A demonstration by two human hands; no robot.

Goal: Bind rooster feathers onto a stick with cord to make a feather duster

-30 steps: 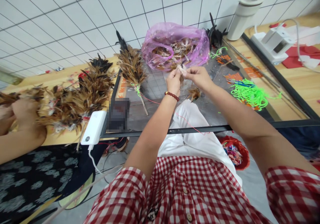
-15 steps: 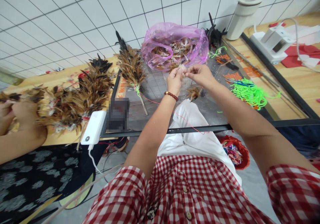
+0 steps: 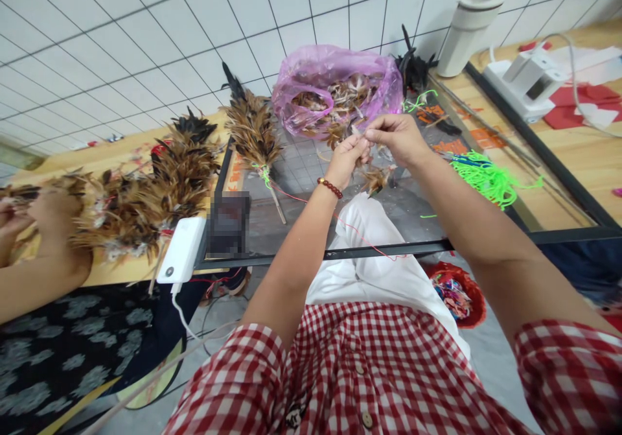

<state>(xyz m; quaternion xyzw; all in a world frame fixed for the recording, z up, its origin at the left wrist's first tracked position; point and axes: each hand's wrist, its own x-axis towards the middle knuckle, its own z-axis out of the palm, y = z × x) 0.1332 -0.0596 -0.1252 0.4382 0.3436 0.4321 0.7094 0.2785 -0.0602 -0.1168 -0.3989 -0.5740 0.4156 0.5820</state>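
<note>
My left hand (image 3: 346, 161), with a beaded bracelet at the wrist, is closed in a pinch on small feathers. My right hand (image 3: 399, 138) meets it fingertip to fingertip, also pinching; pale feather (image 3: 358, 131) bits show at the fingers. Just behind both hands lies a pink plastic bag (image 3: 389, 78) with loose brown and white feathers in it. A small brown feather tuft (image 3: 375, 181) rests on the glass top below my hands. To the left, a feather duster (image 3: 253, 130) with a black tip, green tie and wooden stick lies on the glass.
Bright green cords (image 3: 486, 179) lie at right, near a white bottle (image 3: 470, 33) and a power strip (image 3: 518, 88). Black feathers (image 3: 413, 65) stand by the bag. At left are a power bank (image 3: 182, 250), more feather bundles (image 3: 179, 169) and a co-worker's hands (image 3: 53, 218). A red basket (image 3: 473, 318) is below.
My right hand has turned and come in against my left fingers, which have lowered slightly. The co-worker's hands have shifted a little.
</note>
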